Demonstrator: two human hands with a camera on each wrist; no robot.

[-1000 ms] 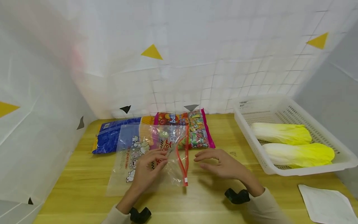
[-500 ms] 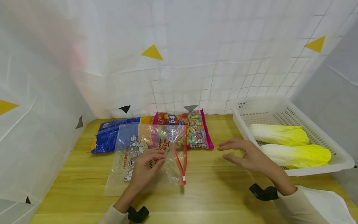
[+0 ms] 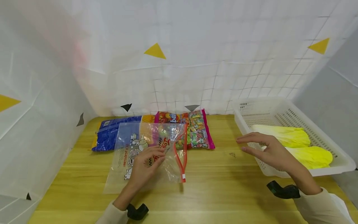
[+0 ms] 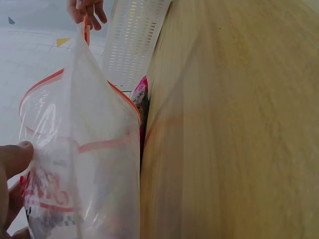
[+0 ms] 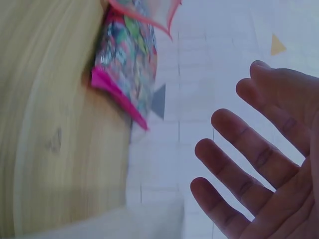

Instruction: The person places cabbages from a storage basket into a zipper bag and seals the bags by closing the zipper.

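My left hand [image 3: 145,166] pinches a clear zip bag [image 3: 172,166] by its upper side. The bag has cartoon animals, red lettering and a red slider strip at its right end, where its mouth gapes. In the left wrist view the bag [image 4: 107,174] stands up off the table, thumb against its film. My right hand [image 3: 271,152] is in the air by the left side of a white basket [image 3: 244,132], fingers spread and holding nothing. Two napa cabbages, one farther back [image 3: 291,135] and one nearer [image 3: 313,157], lie in the basket; the hand partly covers the nearer one in the head view.
Behind the zip bag lie a blue package [image 3: 106,137] and a pink-edged bag of candy [image 3: 199,133], partly seen through its film. A white flat packet [image 3: 341,205] peeks out past the right sleeve. White sheeting [image 3: 190,84] encloses the wooden table [image 3: 209,193].
My right hand has moved away from the zip bag's mouth, rightward to the basket, its fingers loose throughout. My left hand keeps its grip on the bag, nearly still.
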